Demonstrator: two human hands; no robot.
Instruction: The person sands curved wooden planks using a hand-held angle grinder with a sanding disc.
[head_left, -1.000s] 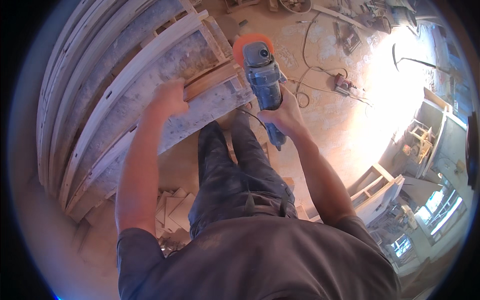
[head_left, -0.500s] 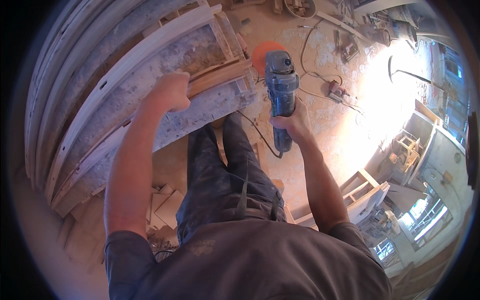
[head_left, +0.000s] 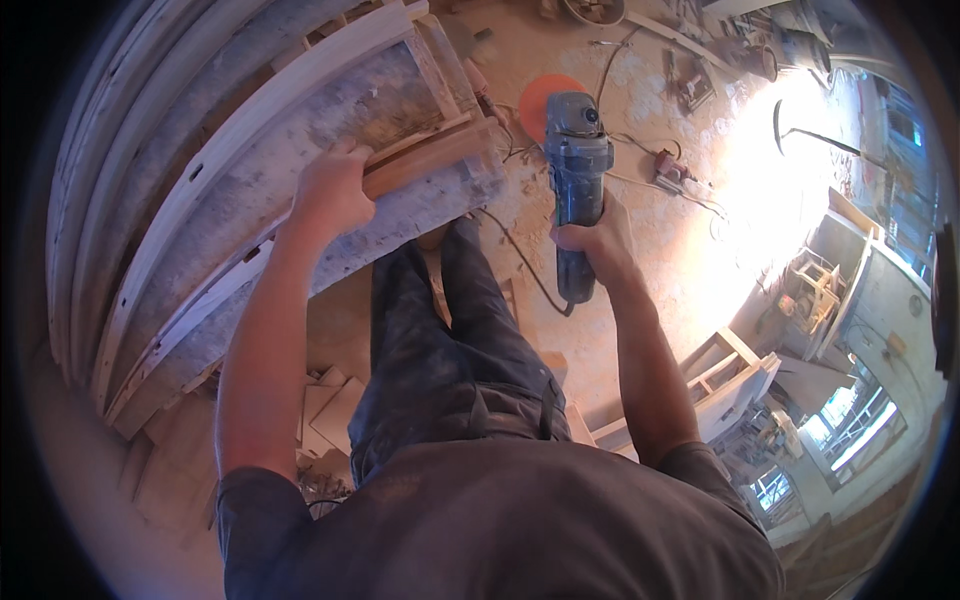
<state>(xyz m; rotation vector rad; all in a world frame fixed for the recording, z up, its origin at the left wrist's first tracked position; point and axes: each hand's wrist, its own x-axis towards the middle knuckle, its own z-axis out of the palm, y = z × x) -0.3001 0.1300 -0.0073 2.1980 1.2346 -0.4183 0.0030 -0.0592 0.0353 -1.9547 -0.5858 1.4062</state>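
Note:
My right hand [head_left: 598, 240] is wrapped round the dark body of an angle grinder [head_left: 578, 160]. An orange disc [head_left: 540, 100] shows at the grinder's head, apart from the wood. From its lower end a cord [head_left: 530, 262] curves away to the left. My left hand [head_left: 335, 190] is closed around a reddish-brown strip of wood [head_left: 425, 160], part of which the hand hides. This strip lies along the near side of a dusty, stained workbench [head_left: 410, 215], beside a long pale curved wooden piece [head_left: 235, 140].
More long wooden pieces [head_left: 105, 150] are stacked at the far left. On the dusty floor to the right lie a small red power tool [head_left: 668, 170] and cords. A bucket [head_left: 597, 8] stands at the top. Wooden frames [head_left: 720, 365] are at the lower right, board offcuts [head_left: 330, 410] by my legs.
The grinder and my right hand have shifted a little to the right. My left hand has moved slightly left, still on the strip, and more of the strip's reddish face shows.

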